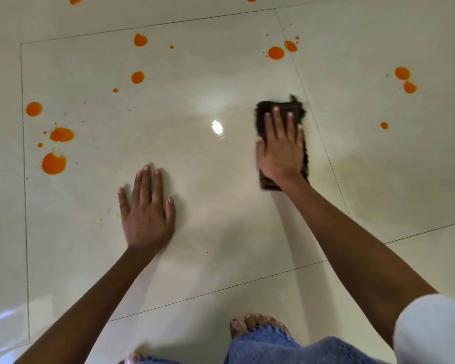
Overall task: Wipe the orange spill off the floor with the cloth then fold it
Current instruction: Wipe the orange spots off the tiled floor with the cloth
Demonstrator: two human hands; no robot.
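Floor (pixel 221 245): glossy pale tiles. The person crouches over one big tile, with their jeans (pixel 273 348) and a bare foot (pixel 258 324) at its near edge.
Left grip (pixel 146 214): the fingers are spread and the palm lies flat on the floor, in the near-left part of the tile. It holds nothing and is probably a prop for the forward lean.
Right grip (pixel 280 148): the fingers are straight and slightly apart, pressing down on the cloth rather than pinching it. A flat palm puts weight across the whole pad.
Cloth (pixel 263 109): dark and bunched into a narrow pad. It lies under the right grip, just inside the tile's right edge. Its outline is blurred, so it is likely sliding.
Spill (pixel 54 163): orange drops, not one pool. They are scattered along the tile's left edge, near its far edge and beyond its right edge. The middle of the tile shows none.
Progress: many drops are left and the folding is not begun.
Next reach: the drops (pixel 275 53) by the far-right corner are nearest the cloth.
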